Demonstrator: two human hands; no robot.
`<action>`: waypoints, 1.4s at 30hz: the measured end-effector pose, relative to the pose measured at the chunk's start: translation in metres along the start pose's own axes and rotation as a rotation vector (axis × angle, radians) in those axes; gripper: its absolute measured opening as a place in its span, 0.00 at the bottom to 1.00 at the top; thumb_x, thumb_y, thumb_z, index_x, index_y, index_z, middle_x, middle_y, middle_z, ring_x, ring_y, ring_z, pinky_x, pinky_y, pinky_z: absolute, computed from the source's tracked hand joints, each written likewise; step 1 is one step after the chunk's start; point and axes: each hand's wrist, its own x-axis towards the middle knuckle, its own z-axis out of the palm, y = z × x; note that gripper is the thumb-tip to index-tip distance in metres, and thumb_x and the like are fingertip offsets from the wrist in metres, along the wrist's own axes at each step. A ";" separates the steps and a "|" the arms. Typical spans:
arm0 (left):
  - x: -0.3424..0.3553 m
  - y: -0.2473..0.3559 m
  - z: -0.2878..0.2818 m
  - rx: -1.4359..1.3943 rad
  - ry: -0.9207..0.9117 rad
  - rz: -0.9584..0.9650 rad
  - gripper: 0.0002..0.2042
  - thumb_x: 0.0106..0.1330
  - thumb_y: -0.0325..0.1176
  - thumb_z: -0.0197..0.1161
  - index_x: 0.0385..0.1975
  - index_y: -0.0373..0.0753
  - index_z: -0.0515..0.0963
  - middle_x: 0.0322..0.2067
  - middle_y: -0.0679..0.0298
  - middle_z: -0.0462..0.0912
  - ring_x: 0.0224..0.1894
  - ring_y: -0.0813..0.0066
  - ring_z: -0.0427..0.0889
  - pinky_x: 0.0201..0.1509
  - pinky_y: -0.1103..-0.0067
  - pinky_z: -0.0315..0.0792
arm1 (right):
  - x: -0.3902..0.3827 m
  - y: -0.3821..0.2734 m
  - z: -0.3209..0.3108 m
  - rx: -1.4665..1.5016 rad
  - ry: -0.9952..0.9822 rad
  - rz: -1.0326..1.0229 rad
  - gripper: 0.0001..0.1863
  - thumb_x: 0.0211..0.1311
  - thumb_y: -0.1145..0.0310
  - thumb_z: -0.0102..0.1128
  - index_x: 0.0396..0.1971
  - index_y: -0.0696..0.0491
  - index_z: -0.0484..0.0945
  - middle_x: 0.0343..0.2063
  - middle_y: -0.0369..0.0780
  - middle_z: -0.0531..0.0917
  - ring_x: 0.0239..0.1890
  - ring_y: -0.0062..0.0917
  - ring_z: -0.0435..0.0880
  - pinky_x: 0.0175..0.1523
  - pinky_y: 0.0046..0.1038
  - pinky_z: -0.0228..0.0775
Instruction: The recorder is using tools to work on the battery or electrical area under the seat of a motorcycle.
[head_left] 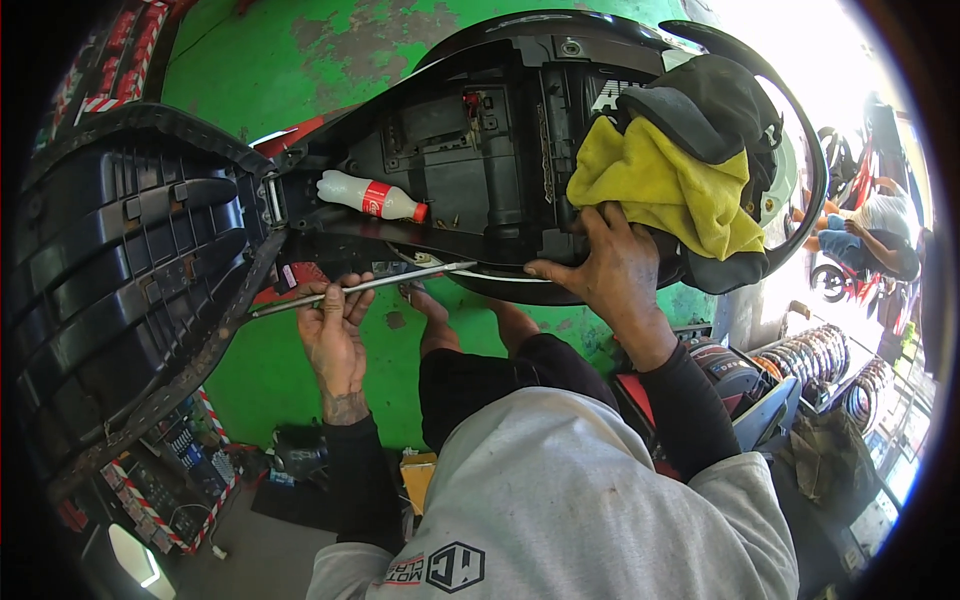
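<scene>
My left hand (337, 335) pinches a long, thin metal rod (400, 279) between thumb and fingers. The rod lies nearly level along the near side of a scooter, its right tip close to the body's edge (475, 249). My right hand (608, 268) rests on the scooter's near rim with thumb and fingers apart, its fingertips against a yellow cloth (665, 185). Beneath and behind the cloth is a black fabric item (700, 110). The scooter's seat (130, 260) is tipped up at the left, baring the storage well (440, 165). Inside lies a clear plastic bottle (368, 195) with red label and cap.
The green floor (300, 70) has worn patches. Striped-edged racks (120, 60) stand at the left. On the right are another vehicle's parts (720, 375), a row of coil-like parts (805, 360) and a dark bag (825, 455). Another person (880, 230) is far right.
</scene>
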 end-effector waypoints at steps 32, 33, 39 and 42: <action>-0.031 0.065 0.015 -0.164 -0.011 0.576 0.06 0.79 0.26 0.53 0.50 0.40 0.65 0.47 0.45 0.85 0.53 0.52 0.87 0.54 0.68 0.89 | 0.096 -0.079 0.044 1.461 -0.681 0.232 0.16 0.75 0.62 0.62 0.49 0.60 0.83 0.37 0.36 0.86 0.36 0.18 0.83 0.45 0.22 0.78; -0.032 0.065 0.013 -0.164 -0.002 0.573 0.06 0.79 0.26 0.53 0.50 0.40 0.65 0.47 0.45 0.85 0.53 0.52 0.87 0.54 0.68 0.89 | 0.097 -0.081 0.047 1.518 -0.672 0.226 0.16 0.75 0.60 0.63 0.47 0.59 0.85 0.35 0.35 0.87 0.33 0.17 0.82 0.42 0.21 0.77; -0.039 0.060 -0.002 -0.097 0.092 0.595 0.07 0.78 0.26 0.54 0.50 0.40 0.65 0.47 0.44 0.85 0.53 0.49 0.86 0.54 0.67 0.89 | 0.097 -0.102 0.064 1.501 -0.752 0.230 0.15 0.76 0.63 0.61 0.48 0.60 0.82 0.36 0.35 0.85 0.37 0.17 0.82 0.47 0.22 0.77; -0.047 0.063 -0.014 -0.086 0.213 0.634 0.07 0.79 0.27 0.53 0.50 0.40 0.64 0.47 0.43 0.84 0.54 0.48 0.86 0.54 0.67 0.89 | 0.104 -0.098 0.073 1.597 -0.646 0.350 0.15 0.76 0.62 0.61 0.48 0.59 0.82 0.37 0.35 0.84 0.38 0.17 0.82 0.48 0.22 0.77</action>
